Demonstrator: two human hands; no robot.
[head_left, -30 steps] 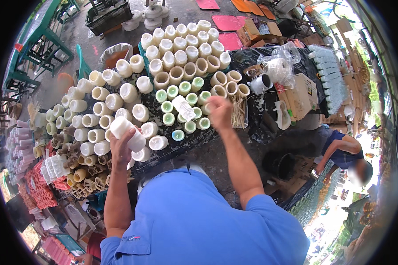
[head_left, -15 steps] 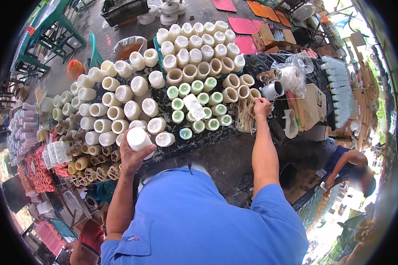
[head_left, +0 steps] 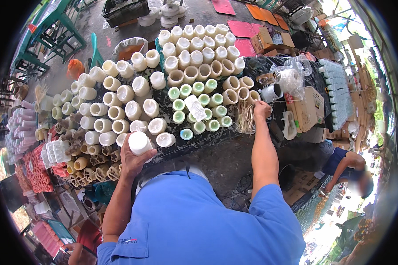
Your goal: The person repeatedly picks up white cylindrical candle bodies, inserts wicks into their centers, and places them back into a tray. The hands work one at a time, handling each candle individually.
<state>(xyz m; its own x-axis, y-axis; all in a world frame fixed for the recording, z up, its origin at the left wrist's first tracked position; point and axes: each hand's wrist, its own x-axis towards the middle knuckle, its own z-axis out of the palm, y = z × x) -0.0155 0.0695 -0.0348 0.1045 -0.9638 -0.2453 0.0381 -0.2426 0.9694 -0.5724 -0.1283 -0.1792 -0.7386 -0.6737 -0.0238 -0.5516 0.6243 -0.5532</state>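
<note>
My left hand (head_left: 132,160) is wrapped round a white pillar candle (head_left: 139,143), held upright above the near edge of the table. On the right, my right hand (head_left: 262,109) reaches out with its fingertips pinched together beside a bundle of thin straw-coloured strands (head_left: 244,118). Whatever is between those fingertips is too small to make out. Just beyond the strands stand several hollow tan wax cups (head_left: 230,96). Green-filled candles (head_left: 216,99) fill the middle of the table, with a crumpled white piece (head_left: 195,107) lying across some of them. Cream candles (head_left: 133,109) stand in rows nearer my left hand.
More cream candles (head_left: 196,44) stand in rows at the back. To the right are a metal pot (head_left: 271,92), a plastic bag (head_left: 292,79), a cardboard box (head_left: 311,106) and stacked clear glasses (head_left: 336,88). Another person (head_left: 347,163) works at the far right.
Both hands stay in nearly the same places. My left hand and the candle have shifted very slightly, and my right hand has lowered a little beside the strands.
</note>
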